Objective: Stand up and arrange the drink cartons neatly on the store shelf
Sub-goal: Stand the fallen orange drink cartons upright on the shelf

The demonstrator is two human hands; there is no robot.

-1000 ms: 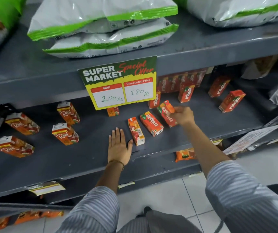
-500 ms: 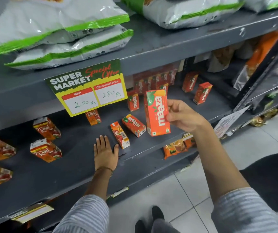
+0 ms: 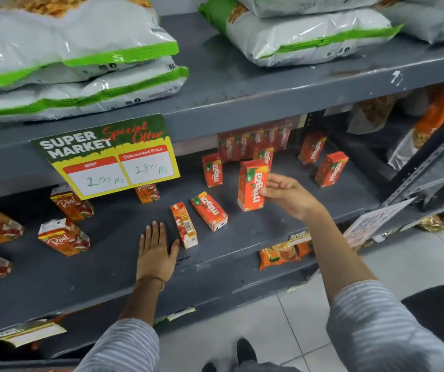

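Observation:
My right hand (image 3: 286,193) holds an orange Maaza carton (image 3: 251,185) upright, its base on or just above the grey shelf (image 3: 255,229). My left hand (image 3: 156,253) lies flat on the shelf, fingers spread, its thumb next to a fallen Real carton (image 3: 184,224). A second Maaza carton (image 3: 209,210) lies on its side beside that one. Standing Maaza cartons: one at centre (image 3: 212,170), two at right (image 3: 312,146) (image 3: 331,169), and a row at the back (image 3: 254,142). Several Real cartons (image 3: 63,237) lie tipped over at the left.
A yellow and green price sign (image 3: 113,157) hangs from the upper shelf edge and hides a small carton (image 3: 147,192) behind it. Big white and green bags (image 3: 76,52) fill the top shelf. Orange packets (image 3: 282,254) sit on the lower shelf. Tiled floor lies below.
My right hand picked a lying Maaza carton off the shelf, lifted it upright, and has now brought it down further back. My left hand stayed flat. The camera view shifted right.

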